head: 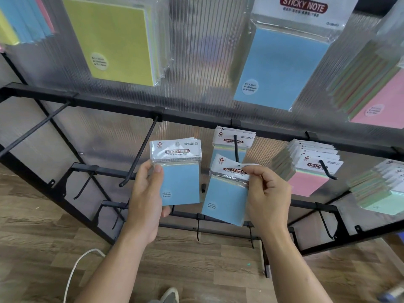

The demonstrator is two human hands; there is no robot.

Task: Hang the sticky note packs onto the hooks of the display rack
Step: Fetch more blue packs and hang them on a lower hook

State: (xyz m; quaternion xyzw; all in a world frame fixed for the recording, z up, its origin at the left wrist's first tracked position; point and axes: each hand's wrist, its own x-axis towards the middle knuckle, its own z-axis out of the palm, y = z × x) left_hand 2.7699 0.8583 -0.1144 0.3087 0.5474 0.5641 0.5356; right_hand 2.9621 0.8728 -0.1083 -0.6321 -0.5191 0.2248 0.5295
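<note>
My left hand (146, 197) grips a small stack of blue sticky note packs (181, 184) by its left edge, held upright in front of the rack. My right hand (265, 195) pinches the white header of another blue sticky note pack (225, 204), which tilts just below a black hook (236, 149). That hook carries several blue packs (231, 138) further back. A bare hook (140, 154) sticks out just left of my left hand's stack.
The black display rack (196, 114) has more bare hooks at lower left and below. Pink packs (310, 171) and green packs (380, 193) hang to the right; larger yellow, blue and pink packs hang above. A white cable (74, 267) lies on the wooden floor.
</note>
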